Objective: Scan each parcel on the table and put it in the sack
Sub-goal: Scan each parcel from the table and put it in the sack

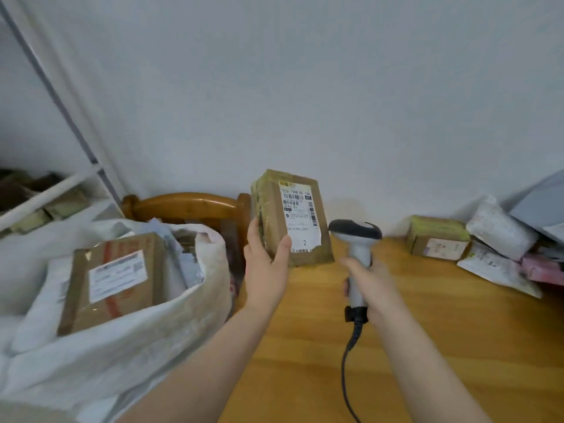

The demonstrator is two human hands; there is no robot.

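Note:
My left hand grips a small brown cardboard parcel upright above the table's left end, its white label facing me. My right hand holds a grey and black barcode scanner by the handle, its head just right of the parcel. The scanner's black cable hangs down over the wooden table. A white sack stands open at the left, with a larger brown box and other parcels inside.
At the table's far right lie a small brown box, white poly mailers and a pink mailer. A wooden chair back stands behind the sack. A white shelf rack is at the far left.

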